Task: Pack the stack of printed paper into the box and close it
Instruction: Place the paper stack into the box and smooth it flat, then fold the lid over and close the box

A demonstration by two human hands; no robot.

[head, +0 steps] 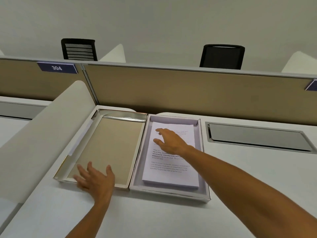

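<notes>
Resting spread on the top sheet, the right hand [169, 140] has its fingers apart, gripping nothing. One stack of printed paper [170, 162] lies inside the one box [205, 191], text up. The left hand [95, 178], fingers splayed, lies over the near edge of the single open lid [113, 143], which lies flat touching the box's left side. One white desk [154, 217]; two black chairs [78, 48] behind the partition [188, 90].

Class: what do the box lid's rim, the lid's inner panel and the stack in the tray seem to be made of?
Lid's rim: probably foil-faced card, mirror-shiny with reflections.
Lid's inner panel: matte tan, likely paperboard or fabric lining.
Stack: white printed paper, thin layered edges showing.
</notes>
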